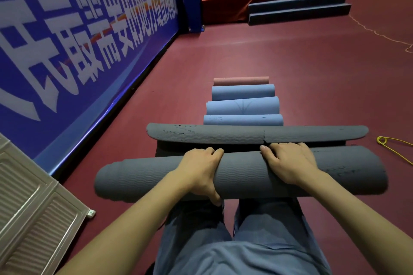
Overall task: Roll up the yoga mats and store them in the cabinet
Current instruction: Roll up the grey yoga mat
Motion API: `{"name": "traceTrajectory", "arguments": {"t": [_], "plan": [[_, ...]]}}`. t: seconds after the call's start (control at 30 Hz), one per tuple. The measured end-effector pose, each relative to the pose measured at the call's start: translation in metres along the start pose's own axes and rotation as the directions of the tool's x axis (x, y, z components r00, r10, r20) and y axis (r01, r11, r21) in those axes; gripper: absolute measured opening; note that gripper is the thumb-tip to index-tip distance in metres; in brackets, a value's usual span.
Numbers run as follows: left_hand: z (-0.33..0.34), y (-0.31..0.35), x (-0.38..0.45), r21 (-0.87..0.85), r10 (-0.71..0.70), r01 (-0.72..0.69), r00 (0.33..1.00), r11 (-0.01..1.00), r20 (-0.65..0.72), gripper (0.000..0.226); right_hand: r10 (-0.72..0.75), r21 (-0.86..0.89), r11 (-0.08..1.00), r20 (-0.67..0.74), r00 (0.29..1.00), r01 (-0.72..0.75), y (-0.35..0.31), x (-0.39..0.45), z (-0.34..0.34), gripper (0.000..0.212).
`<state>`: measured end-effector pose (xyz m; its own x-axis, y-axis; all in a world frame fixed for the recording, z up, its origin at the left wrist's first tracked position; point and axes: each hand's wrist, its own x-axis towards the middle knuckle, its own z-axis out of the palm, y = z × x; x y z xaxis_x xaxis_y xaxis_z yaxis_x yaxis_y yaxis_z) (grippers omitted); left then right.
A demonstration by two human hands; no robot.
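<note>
Grey yoga mat [241,174], soft and springy, is nearly rolled; left hand [201,169] and right hand [288,163] curl over its middle, at 12 o'clock.

The hall around me is dim, and my view is sharp up close. Glare streaks along the bottom edge of the blue banner [67,51]; beyond it the background darkens and softens, while straight lines bow toward the frame edges.

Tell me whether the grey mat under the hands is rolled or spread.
Rolled, nearly all: the grey mat forms a thick cylinder gripped by left hand and right hand; only a short flat strip remains ahead.
</note>
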<state>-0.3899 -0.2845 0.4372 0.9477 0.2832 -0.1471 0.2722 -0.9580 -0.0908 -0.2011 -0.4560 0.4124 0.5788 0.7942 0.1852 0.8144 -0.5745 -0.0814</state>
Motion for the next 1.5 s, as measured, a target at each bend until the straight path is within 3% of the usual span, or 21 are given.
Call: {"name": "traceTrajectory", "arguments": {"t": [0.17,0.37,0.43,0.53,0.63,0.8,0.87,0.93,1.1,1.2,1.37,1.5], "plan": [[-0.016,-0.003,-0.006,-0.048,0.066,-0.061,0.993,0.997,0.100,0.099,0.014,0.025,0.999,0.239,0.971,-0.021,0.000,-0.005,-0.018,0.066],[-0.023,0.000,-0.016,-0.240,0.104,-0.039,0.959,0.970,0.262,0.089,0.022,0.038,0.998,0.485,0.874,-0.046,0.001,-0.016,-0.025,0.071],[-0.021,0.000,-0.016,-0.279,0.100,-0.024,0.960,0.960,0.262,0.091,0.036,0.047,0.997,0.416,0.909,-0.062,0.002,-0.020,-0.022,0.067],[-0.021,-0.007,-0.013,-0.361,0.083,0.009,0.967,0.933,0.240,0.108,0.051,0.108,0.992,0.127,0.991,-0.065,0.003,-0.016,-0.017,0.053],[-0.020,-0.018,-0.009,-0.457,0.087,-0.010,0.985,0.889,0.147,0.117,0.078,0.118,0.990,-0.012,0.997,-0.076,0.001,-0.005,-0.017,0.048],[-0.005,-0.041,-0.009,-0.598,-0.051,-0.013,0.995,0.802,-0.089,0.079,0.092,0.093,0.992,-0.046,0.995,-0.088,0.005,-0.002,-0.011,0.050],[-0.003,-0.043,-0.009,-0.571,-0.094,0.011,0.989,0.821,-0.115,0.070,0.044,0.049,0.998,-0.086,0.995,-0.039,0.003,-0.007,-0.006,0.051],[-0.010,-0.039,-0.011,-0.496,-0.067,0.022,0.995,0.868,-0.074,0.075,0.010,0.003,1.000,-0.119,0.993,-0.010,0.001,-0.012,-0.001,0.052],[-0.015,-0.012,-0.015,-0.125,0.025,-0.017,0.998,0.992,0.058,0.132,-0.036,0.013,0.999,-0.075,0.997,0.037,0.006,-0.013,0.000,0.054],[0.003,-0.002,-0.009,0.028,-0.005,0.004,0.999,1.000,0.034,0.145,-0.038,0.012,0.999,-0.036,0.999,0.039,0.005,-0.010,-0.003,0.055],[-0.006,-0.003,-0.006,0.055,0.022,-0.023,1.000,0.998,0.023,0.124,-0.044,0.020,0.999,0.006,0.999,0.044,0.006,-0.009,-0.011,0.065],[-0.020,0.001,-0.016,-0.134,0.063,-0.034,0.974,0.990,0.219,0.102,-0.017,0.080,0.997,0.339,0.941,-0.011,0.012,-0.013,-0.025,0.076]]}}
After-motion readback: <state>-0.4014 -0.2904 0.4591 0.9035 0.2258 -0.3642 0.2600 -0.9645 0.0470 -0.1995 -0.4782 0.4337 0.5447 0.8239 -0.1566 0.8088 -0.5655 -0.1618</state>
